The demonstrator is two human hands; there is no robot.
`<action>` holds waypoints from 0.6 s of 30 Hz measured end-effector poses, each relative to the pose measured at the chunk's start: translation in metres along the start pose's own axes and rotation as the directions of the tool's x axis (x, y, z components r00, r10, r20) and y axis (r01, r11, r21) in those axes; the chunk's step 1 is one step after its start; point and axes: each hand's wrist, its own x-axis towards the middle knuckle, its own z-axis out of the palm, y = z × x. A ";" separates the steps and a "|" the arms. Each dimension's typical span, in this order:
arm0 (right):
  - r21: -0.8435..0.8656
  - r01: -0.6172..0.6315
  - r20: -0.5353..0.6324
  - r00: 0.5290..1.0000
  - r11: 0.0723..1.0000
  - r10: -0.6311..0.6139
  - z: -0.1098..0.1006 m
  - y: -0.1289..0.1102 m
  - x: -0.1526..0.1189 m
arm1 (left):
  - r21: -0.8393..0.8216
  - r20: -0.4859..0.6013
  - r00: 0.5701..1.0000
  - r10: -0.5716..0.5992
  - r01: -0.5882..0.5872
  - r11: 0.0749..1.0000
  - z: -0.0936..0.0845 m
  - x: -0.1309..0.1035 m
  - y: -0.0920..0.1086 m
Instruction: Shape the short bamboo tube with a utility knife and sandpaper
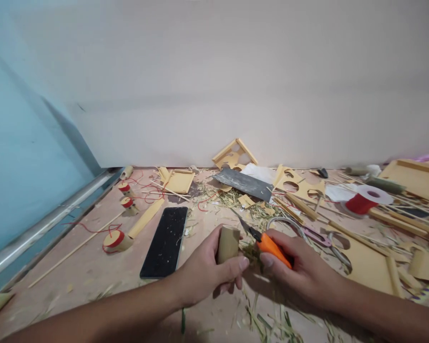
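Observation:
My left hand (223,271) is wrapped round a short tan tube (229,238), which looks like bamboo and stands upright with its top end showing. My right hand (296,267) grips orange-handled snips (273,248). Their narrow dark blades point up and to the left, just right of the tube's top and apart from it. A tuft of green shavings (252,250) shows between the hands. To the left of my left hand lies a black smartphone (164,243) with bits scattered on its screen.
Red-topped tubes (114,240) with red thread stand at the left. Behind my hands are a dark grey strip (243,183) and shavings (232,197). Silver scissors (289,221), a red thread spool (361,200) and cut-out boards (368,259) lie at the right. A wall (236,85) rises behind.

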 end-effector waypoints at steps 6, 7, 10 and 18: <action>0.050 -0.026 0.033 0.999 0.998 0.024 -0.003 0.002 0.006 | -0.069 -0.017 0.998 -0.053 0.051 0.996 0.002 -0.002 0.003; 0.057 -0.027 0.054 0.998 0.998 0.024 -0.004 0.002 0.006 | -0.080 -0.022 0.998 -0.056 0.054 0.995 0.002 -0.002 0.004; 0.063 -0.043 0.098 0.995 0.997 0.037 -0.004 0.001 0.004 | -0.062 -0.020 0.999 -0.041 0.039 0.997 0.002 -0.002 0.003; 0.094 -0.063 0.116 0.992 0.994 0.052 -0.002 0.004 0.001 | -0.026 -0.002 0.999 0.032 -0.032 0.999 0.002 -0.004 0.002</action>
